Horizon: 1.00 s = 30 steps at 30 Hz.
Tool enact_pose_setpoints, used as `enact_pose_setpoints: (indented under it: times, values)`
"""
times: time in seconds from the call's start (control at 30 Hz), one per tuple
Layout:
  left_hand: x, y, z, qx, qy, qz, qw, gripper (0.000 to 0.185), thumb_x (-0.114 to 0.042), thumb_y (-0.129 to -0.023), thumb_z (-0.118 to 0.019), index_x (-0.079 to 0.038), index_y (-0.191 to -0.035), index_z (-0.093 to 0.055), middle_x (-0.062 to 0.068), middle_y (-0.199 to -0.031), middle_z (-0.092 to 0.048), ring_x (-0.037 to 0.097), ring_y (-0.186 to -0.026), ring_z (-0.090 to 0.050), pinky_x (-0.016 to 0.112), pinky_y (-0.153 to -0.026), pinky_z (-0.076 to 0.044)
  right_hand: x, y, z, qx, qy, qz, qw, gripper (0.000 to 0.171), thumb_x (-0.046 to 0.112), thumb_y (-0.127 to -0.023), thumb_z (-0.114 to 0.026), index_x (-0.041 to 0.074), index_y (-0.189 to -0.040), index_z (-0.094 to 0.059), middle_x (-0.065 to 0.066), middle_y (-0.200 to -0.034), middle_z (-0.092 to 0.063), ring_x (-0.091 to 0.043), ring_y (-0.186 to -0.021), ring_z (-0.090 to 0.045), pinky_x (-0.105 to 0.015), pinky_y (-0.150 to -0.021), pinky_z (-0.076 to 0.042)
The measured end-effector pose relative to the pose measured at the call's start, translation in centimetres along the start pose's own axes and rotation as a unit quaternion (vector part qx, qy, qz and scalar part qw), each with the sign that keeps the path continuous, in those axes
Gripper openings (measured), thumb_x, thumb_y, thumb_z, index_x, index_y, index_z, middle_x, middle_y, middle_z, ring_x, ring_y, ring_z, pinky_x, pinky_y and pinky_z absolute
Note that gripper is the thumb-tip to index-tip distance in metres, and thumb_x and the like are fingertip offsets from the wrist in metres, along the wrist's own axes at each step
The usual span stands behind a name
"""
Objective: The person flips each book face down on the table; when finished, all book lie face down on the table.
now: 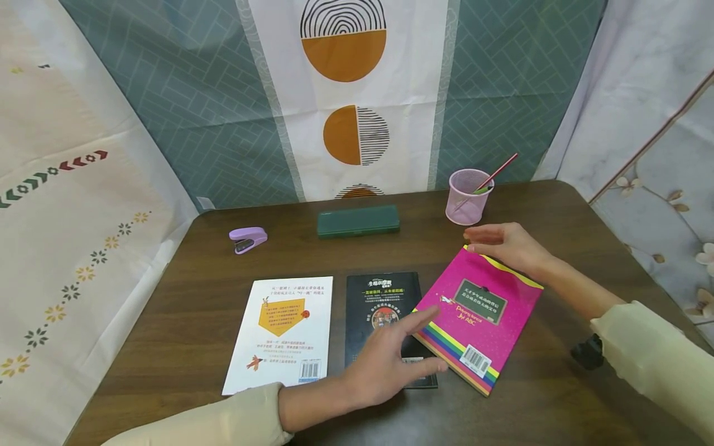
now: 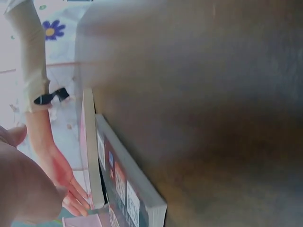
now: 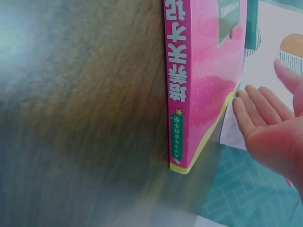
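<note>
A pink book [image 1: 502, 291] with a rainbow stripe and barcode lies turned at an angle on the table. My right hand [image 1: 510, 248] hovers by its far yellow edge, fingers extended and holding nothing; the right wrist view shows the pink spine [image 3: 177, 94] beside this hand [image 3: 274, 127]. Over the lower part of a black book [image 1: 382, 285] is my left hand [image 1: 385, 359], thumb and fingers spread apart toward the pink book's near left side. It hides part of the black cover. The pink book's left corner overlaps the black book's right edge in the head view.
A white book [image 1: 279, 334] lies left of the black one. Farther back on the brown table [image 1: 184, 322] are a purple stapler [image 1: 248, 239], a dark green case [image 1: 359, 222] and a pink mesh pen cup [image 1: 465, 201] with a red pencil [image 1: 502, 167]. Patterned cloth hangs behind.
</note>
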<state>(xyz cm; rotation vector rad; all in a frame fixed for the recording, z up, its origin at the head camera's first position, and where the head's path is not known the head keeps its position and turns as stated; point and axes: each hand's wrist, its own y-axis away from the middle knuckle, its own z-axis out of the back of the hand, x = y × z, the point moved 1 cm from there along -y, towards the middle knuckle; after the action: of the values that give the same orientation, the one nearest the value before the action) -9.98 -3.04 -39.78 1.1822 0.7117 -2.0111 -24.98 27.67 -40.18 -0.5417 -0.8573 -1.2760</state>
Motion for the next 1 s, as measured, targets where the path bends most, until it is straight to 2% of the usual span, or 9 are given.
enact_pose_setpoints:
  times: [0.13, 0.3, 0.43, 0.53, 0.7, 0.77, 0.87, 0.93, 1.0]
  values:
    - [0.2, -0.8, 0.5, 0.001, 0.002, 0.003, 1.0000, 0.088, -0.028, -0.093, -0.085, -0.020, -0.166, -0.037, 0.002, -0.163, -0.048, 0.017, -0.149, -0.044, 0.032, -0.103, -0.054, -0.1, 0.6, 0.2, 0.015, -0.022, 0.035, 0.999, 0.074, 0.031, -0.099, -0.078, 0.006, -0.160, -0.046, -0.019, -0.159, -0.051, -0.043, -0.145, -0.049, -0.050, -0.103, -0.054]
    - [0.7, -1.7, 1.2, 0.004, 0.012, 0.007, 0.9999, 0.094, -0.026, -0.092, -0.086, -0.018, -0.168, -0.031, 0.006, -0.166, -0.044, 0.026, -0.151, -0.042, 0.034, -0.103, -0.055, -0.3, 1.4, 0.5, 0.030, -0.028, 0.074, 0.996, 0.081, 0.024, -0.096, -0.082, 0.008, -0.164, -0.040, -0.017, -0.165, -0.044, -0.042, -0.150, -0.043, -0.033, -0.103, -0.052]
    - [1.1, -2.3, 1.8, 0.000, 0.003, 0.011, 0.9999, 0.097, -0.027, -0.091, -0.088, -0.018, -0.168, -0.030, 0.002, -0.168, -0.040, 0.024, -0.152, -0.040, 0.032, -0.104, -0.054, -0.3, 2.3, 0.7, 0.039, -0.033, 0.088, 0.995, 0.084, 0.020, -0.094, -0.083, 0.009, -0.164, -0.039, -0.017, -0.165, -0.043, -0.042, -0.150, -0.042, -0.024, -0.101, -0.050]
    - [1.4, -2.8, 2.3, -0.007, -0.009, 0.018, 0.9998, 0.099, -0.029, -0.089, -0.088, -0.020, -0.169, -0.029, -0.002, -0.170, -0.037, 0.021, -0.154, -0.037, 0.029, -0.099, -0.056, -0.4, 3.0, 0.9, 0.043, -0.033, 0.092, 0.994, 0.086, 0.017, -0.093, -0.084, 0.009, -0.165, -0.038, -0.018, -0.165, -0.043, -0.043, -0.149, -0.042, -0.025, -0.098, -0.053]
    - [2.3, -3.5, 3.0, 0.001, -0.026, 0.025, 0.9993, 0.103, -0.028, -0.089, -0.089, -0.016, -0.170, -0.026, 0.002, -0.172, -0.033, 0.028, -0.154, -0.038, 0.026, -0.090, -0.059, -1.2, 4.2, 1.4, 0.041, -0.029, 0.098, 0.994, 0.089, 0.015, -0.090, -0.085, 0.011, -0.165, -0.037, -0.016, -0.165, -0.044, -0.042, -0.149, -0.043, -0.043, -0.104, -0.053]
    - [2.7, -3.7, 3.2, 0.009, -0.029, 0.027, 0.9992, 0.103, -0.027, -0.089, -0.088, -0.013, -0.170, -0.025, 0.006, -0.173, -0.031, 0.032, -0.152, -0.039, 0.026, -0.089, -0.060, -1.8, 4.7, 1.6, 0.040, -0.026, 0.098, 0.994, 0.089, 0.015, -0.090, -0.085, 0.011, -0.165, -0.037, -0.016, -0.165, -0.044, -0.042, -0.149, -0.042, -0.042, -0.106, -0.052]
    - [3.4, -4.0, 3.6, 0.022, -0.031, 0.032, 0.9988, 0.104, -0.026, -0.090, -0.088, -0.011, -0.170, -0.023, 0.010, -0.172, -0.032, 0.032, -0.140, -0.053, 0.024, -0.078, -0.061, -2.7, 5.3, 2.0, 0.041, -0.020, 0.097, 0.994, 0.090, 0.015, -0.089, -0.086, 0.010, -0.165, -0.037, -0.017, -0.165, -0.044, -0.042, -0.149, -0.041, -0.030, -0.104, -0.049]
    - [3.9, -4.2, 3.8, 0.032, -0.038, 0.034, 0.9982, 0.105, -0.027, -0.090, -0.087, -0.012, -0.170, -0.021, 0.011, -0.171, -0.034, 0.028, -0.117, -0.066, 0.023, -0.069, -0.059, -3.2, 5.8, 2.2, 0.043, -0.013, 0.095, 0.994, 0.092, 0.015, -0.089, -0.086, 0.009, -0.165, -0.036, -0.017, -0.165, -0.043, -0.043, -0.150, -0.040, -0.030, -0.105, -0.049]
    - [4.3, -4.4, 4.0, 0.046, -0.046, 0.033, 0.9973, 0.106, -0.027, -0.090, -0.088, -0.012, -0.171, -0.021, 0.011, -0.171, -0.035, 0.027, -0.117, -0.067, 0.023, -0.070, -0.059, -3.7, 6.3, 2.4, 0.046, -0.009, 0.090, 0.995, 0.094, 0.016, -0.088, -0.087, 0.009, -0.166, -0.034, -0.017, -0.166, -0.041, -0.042, -0.150, -0.038, -0.028, -0.104, -0.049]
